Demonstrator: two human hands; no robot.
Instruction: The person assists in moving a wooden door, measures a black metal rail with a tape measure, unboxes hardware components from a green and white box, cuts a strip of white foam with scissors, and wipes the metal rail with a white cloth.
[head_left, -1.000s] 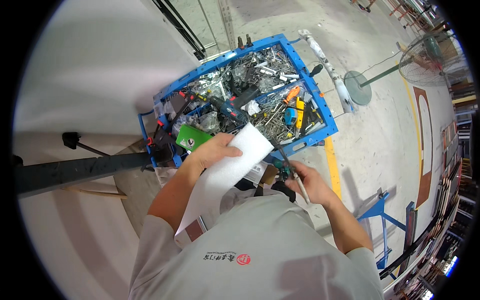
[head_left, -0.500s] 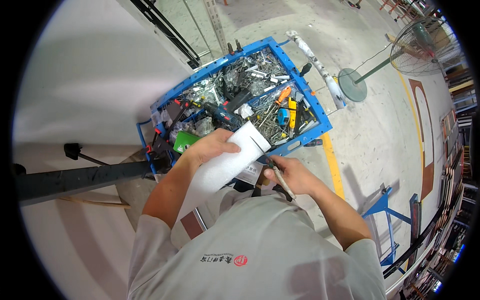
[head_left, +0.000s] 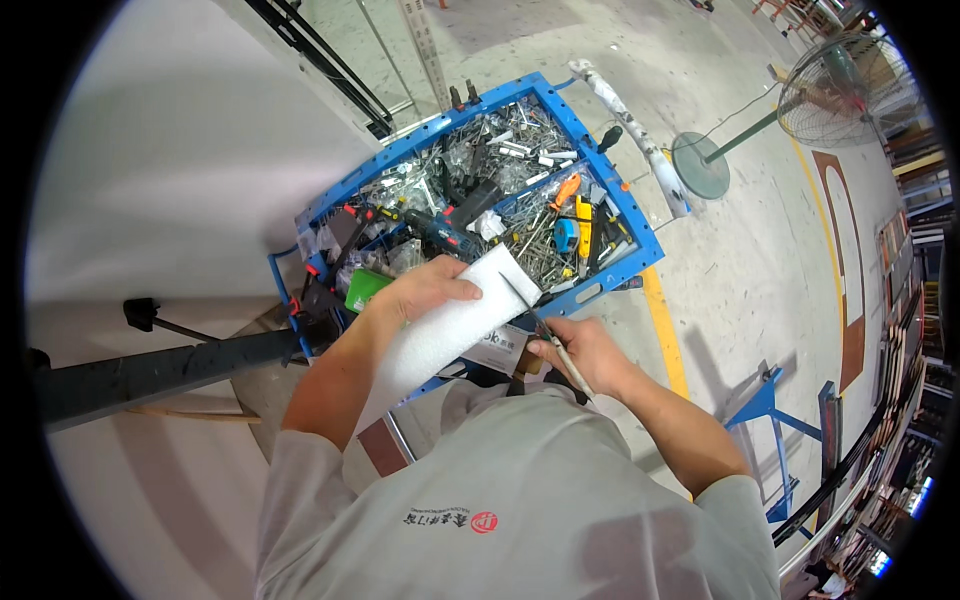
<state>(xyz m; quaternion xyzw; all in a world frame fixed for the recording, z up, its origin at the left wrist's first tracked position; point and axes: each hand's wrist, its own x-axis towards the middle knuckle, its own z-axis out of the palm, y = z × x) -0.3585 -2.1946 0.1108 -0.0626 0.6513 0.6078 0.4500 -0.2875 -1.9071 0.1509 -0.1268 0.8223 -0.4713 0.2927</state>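
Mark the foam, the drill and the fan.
Foam (head_left: 445, 335): head view, on the middle of the white strip.
Drill (head_left: 446, 236): head view, on its dark body.
Fan (head_left: 848, 95): head view, on the round wire guard.

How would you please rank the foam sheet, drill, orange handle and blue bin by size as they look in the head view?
1. Blue bin
2. Foam sheet, probably enlarged by being nearer the camera
3. Drill
4. Orange handle
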